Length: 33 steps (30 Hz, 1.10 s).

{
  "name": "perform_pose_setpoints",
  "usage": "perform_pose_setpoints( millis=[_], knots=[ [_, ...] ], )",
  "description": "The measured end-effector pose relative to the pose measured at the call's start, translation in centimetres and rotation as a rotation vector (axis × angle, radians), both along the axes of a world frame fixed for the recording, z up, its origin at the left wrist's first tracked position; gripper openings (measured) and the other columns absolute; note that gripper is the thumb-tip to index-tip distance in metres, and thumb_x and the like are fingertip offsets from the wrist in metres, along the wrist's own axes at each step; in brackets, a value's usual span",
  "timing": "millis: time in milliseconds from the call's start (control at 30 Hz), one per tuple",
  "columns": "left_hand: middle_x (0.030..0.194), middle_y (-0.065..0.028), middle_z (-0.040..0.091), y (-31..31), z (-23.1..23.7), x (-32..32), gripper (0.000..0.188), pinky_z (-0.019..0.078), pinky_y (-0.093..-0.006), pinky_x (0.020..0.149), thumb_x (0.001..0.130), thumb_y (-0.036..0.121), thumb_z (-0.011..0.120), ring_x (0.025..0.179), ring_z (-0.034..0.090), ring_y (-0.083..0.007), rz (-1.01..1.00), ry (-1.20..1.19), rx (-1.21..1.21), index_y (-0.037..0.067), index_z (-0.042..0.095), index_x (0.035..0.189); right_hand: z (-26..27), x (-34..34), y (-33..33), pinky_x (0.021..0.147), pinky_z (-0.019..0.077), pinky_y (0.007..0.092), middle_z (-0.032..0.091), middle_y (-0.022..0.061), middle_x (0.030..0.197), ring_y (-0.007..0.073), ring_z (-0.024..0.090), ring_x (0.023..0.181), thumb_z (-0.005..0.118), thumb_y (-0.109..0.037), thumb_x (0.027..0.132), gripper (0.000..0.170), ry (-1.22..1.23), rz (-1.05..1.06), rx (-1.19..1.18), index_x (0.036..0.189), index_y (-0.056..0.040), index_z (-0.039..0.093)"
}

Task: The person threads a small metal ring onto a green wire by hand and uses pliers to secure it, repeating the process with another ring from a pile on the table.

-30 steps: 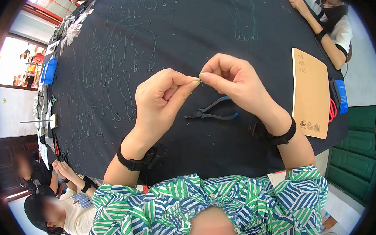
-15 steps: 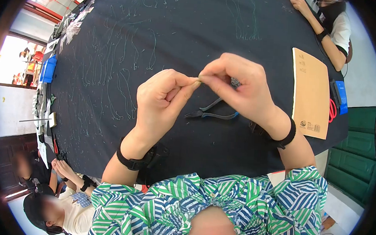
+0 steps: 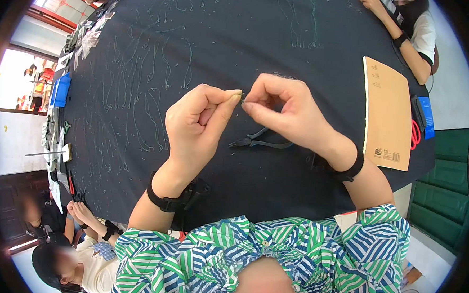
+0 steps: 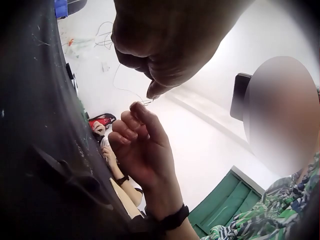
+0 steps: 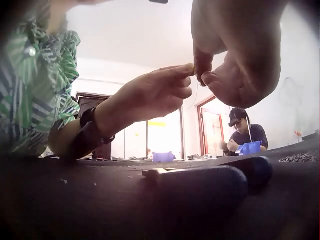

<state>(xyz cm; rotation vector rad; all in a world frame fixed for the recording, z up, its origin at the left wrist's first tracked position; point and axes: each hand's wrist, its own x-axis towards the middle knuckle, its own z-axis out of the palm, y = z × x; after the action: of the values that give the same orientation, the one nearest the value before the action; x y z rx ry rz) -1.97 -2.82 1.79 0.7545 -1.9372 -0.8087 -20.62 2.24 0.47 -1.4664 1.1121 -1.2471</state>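
Above the dark cloth, the left hand [image 3: 198, 123] pinches a tiny green piece [image 3: 242, 96] between thumb and index finger. Close by on its right, the right hand [image 3: 295, 110] has thumb and index finger together at the piece's end; a thin thread [image 4: 120, 89] curves away from the fingertips in the left wrist view. What exactly the right fingertips grip is too small to make out. Pliers [image 3: 253, 142] with dark handles lie on the cloth below the hands, partly covered by the right hand in the head view.
Green threads [image 3: 188, 64] and small clippings lie across the cloth's left and far parts. A brown notebook [image 3: 387, 117], red-handled scissors [image 3: 415, 135] and a blue packet [image 3: 426, 117] are at the right. Other people sit around the table.
Both hands have shifted slightly left. The right fingertips have dropped a little below the left ones, and more of the green piece shows between them.
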Motion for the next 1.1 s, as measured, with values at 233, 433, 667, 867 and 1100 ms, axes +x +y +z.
perform_pose_setpoints(
  millis=[233,433,667,867,1100],
  knots=[
    [0.061,0.0061,0.040,-0.1,-0.1,0.2,0.006,0.0264,-0.0208,0.050,0.086,-0.001,0.072,0.055,0.032,-0.0021,-0.009,-0.017,-0.005,-0.001,0.070,0.091,1.1,0.2,0.1,0.048,0.0373,0.0281,0.053,0.0027,0.062,0.0139,0.049,0.052,0.073,-0.002,0.076,0.009,0.370,-0.150,-0.486,0.079,-0.0045,0.066],
    [0.063,0.0083,0.045,0.4,0.4,0.3,0.005,0.0279,-0.0190,0.050,0.089,0.001,0.071,0.056,0.034,0.0003,-0.045,0.064,0.238,-0.002,0.069,0.092,0.9,0.0,-0.2,0.047,0.0345,0.0278,0.052,0.0014,0.060,0.0118,0.046,0.050,0.075,0.001,0.075,0.011,0.403,-0.179,-0.520,0.081,-0.0043,0.069],
    [0.072,0.0072,0.057,0.7,0.6,-0.2,0.012,0.0275,-0.0152,0.051,0.094,0.007,0.066,0.058,0.038,0.0040,-0.153,0.349,0.665,-0.002,0.067,0.101,0.7,0.3,0.2,0.051,0.0429,0.0314,0.058,0.0072,0.068,0.0204,0.056,0.055,0.072,-0.008,0.079,0.009,0.375,-0.187,-0.435,0.083,-0.0046,0.065],
    [0.079,0.0066,0.059,0.6,-0.2,-0.1,0.014,0.0236,-0.0157,0.049,0.095,0.012,0.066,0.056,0.034,0.0034,-0.220,0.464,0.854,0.000,0.066,0.102,0.6,0.6,0.3,0.051,0.0417,0.0268,0.058,0.0049,0.067,0.0135,0.056,0.056,0.070,-0.008,0.083,0.007,0.264,-0.168,-0.279,0.085,-0.0036,0.064],
    [0.068,0.0089,0.042,0.5,0.6,-0.1,0.014,0.0227,-0.0194,0.051,0.099,0.016,0.061,0.057,0.029,-0.0011,-0.162,0.459,0.902,0.003,0.065,0.102,0.7,0.1,0.1,0.055,0.0429,0.0229,0.061,0.0009,0.067,0.0055,0.056,0.061,0.068,-0.012,0.088,0.012,0.104,-0.091,-0.136,0.088,-0.0016,0.063]
  ],
)
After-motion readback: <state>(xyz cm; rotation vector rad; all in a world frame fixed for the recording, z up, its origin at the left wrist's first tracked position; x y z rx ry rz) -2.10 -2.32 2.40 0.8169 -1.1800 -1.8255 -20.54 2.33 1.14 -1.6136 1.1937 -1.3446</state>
